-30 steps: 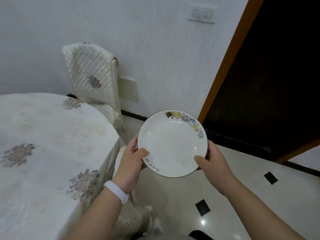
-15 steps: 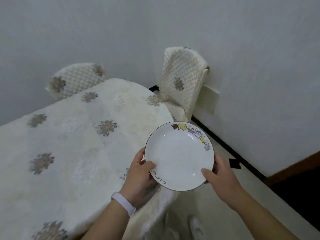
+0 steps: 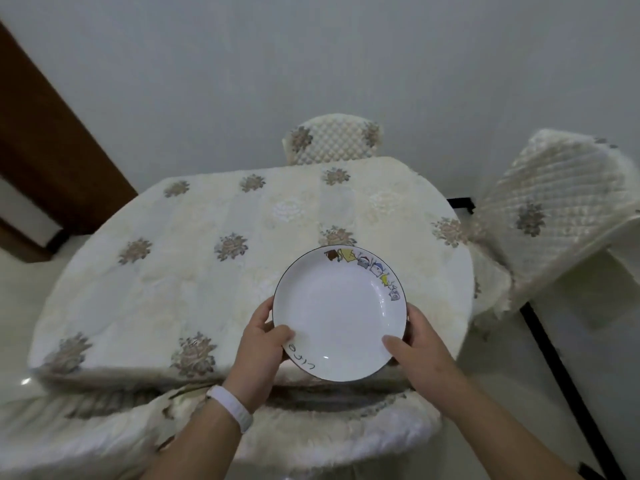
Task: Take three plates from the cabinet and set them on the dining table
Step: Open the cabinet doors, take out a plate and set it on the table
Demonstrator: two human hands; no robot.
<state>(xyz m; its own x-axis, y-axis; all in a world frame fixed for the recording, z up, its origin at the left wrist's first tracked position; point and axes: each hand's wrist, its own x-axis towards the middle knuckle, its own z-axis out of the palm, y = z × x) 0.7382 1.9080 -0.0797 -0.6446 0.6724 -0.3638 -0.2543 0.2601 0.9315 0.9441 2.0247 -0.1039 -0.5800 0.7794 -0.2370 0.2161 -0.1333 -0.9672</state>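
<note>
Both hands are on 1 plate (image 3: 337,313) here, carried level above the near right part of the worktop (image 3: 180,271). The left hand (image 3: 265,344) grips the rim at about 8 o'clock, thumb on top; the right hand (image 3: 417,344) clamps it at about 4 o'clock, thumb laid over the edge. Whether more plates are stacked underneath, I cannot tell; only 1 white face shows, with small cartoon figures running along the rim from 12 to 2 o'clock and some lettering at 7 o'clock.

As for progress: no plate lies on the cloth anywhere in view, so I judge the setting-down has not yet begun. The fetch of at least 1 plate is done, the lowering comes next, and up to 2 more plates may be left to bring from a cabinet that is out of sight.

The worktop wears a cream quilted cloth (image 3: 277,209) dotted with grey-brown flower motifs, soft and slightly puffy, so a plate should land quietly but may sit a touch unevenly. At 12 o'clock a chair back (image 3: 332,140) in matching quilting stands against the pale wall. At 2 o'clock a second covered chair (image 3: 554,209) leans close to the cloth's edge. A fluffy seat cover (image 3: 329,427) sits right below the wrists at 6 o'clock. Dark wood trim (image 3: 45,140) shows at 10 o'clock.
</note>
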